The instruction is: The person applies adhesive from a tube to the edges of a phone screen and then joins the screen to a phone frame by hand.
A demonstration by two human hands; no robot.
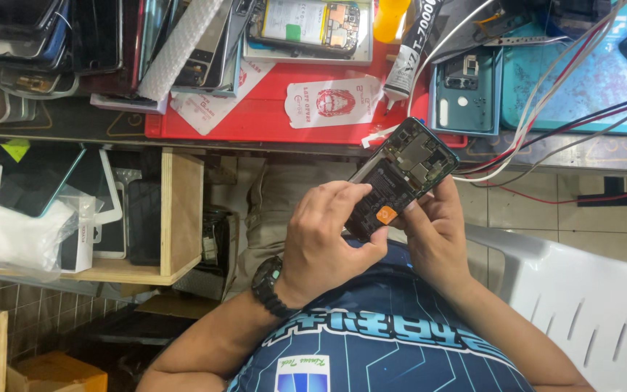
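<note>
Both hands are on the opened phone (400, 178), which I hold up over my lap, just short of the tabletop (59, 123) edge and clear of it. Phone's long axis runs on a slant: top end toward the red mat (270, 109) on the tabletop, bottom end toward my chest. Back cover off, boards and dark battery facing me, small orange tab (387, 214) near the bottom end. Left hand (324, 239), with the wrist watch (270, 287), curled around the near long side, fingers closed over the lower half, thumb along the edge beneath. Right hand (433, 225) cups the far long side from below, fingers wrapped behind, thumb tip just beside the orange tab. Neither hand nearer; both touching. White and red cables (546, 109) trail from the phone's top end across the blue mat (596, 80). Glue tube (411, 51) lies on the red mat, near the phone's top.
</note>
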